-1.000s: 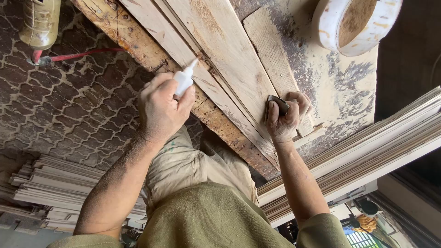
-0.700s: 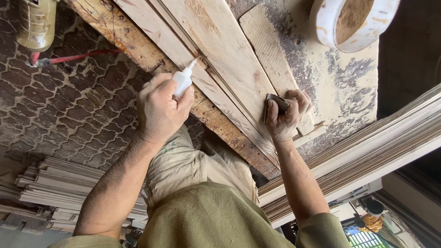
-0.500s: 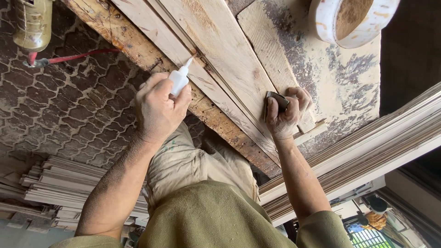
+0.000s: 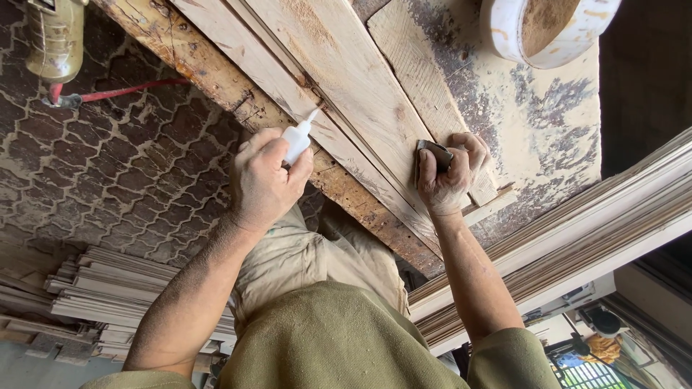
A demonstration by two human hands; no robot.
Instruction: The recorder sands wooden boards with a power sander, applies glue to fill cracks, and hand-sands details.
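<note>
My left hand point(image 4: 263, 184) is shut around a small white glue bottle point(image 4: 297, 140). Its nozzle points at the groove between two long pale wooden planks point(image 4: 346, 72) that lie slantwise on the workbench. My right hand point(image 4: 447, 176) rests on the near end of the planks and pinches a small dark flat piece point(image 4: 435, 153) against the wood. A shorter board point(image 4: 422, 79) lies beside the planks, under the fingers of my right hand.
A dusty, paint-worn workbench top point(image 4: 540, 130) carries a white tub of sawdust point(image 4: 548, 25) at the far right. Long mouldings point(image 4: 577, 238) run along the right. Stacked wood strips point(image 4: 108, 295) lie on the patterned floor at left, near a tool with a red hose point(image 4: 54, 39).
My left hand has moved right and a little down with the bottle, bringing the nozzle closer to the groove. My right hand has stayed in place.
</note>
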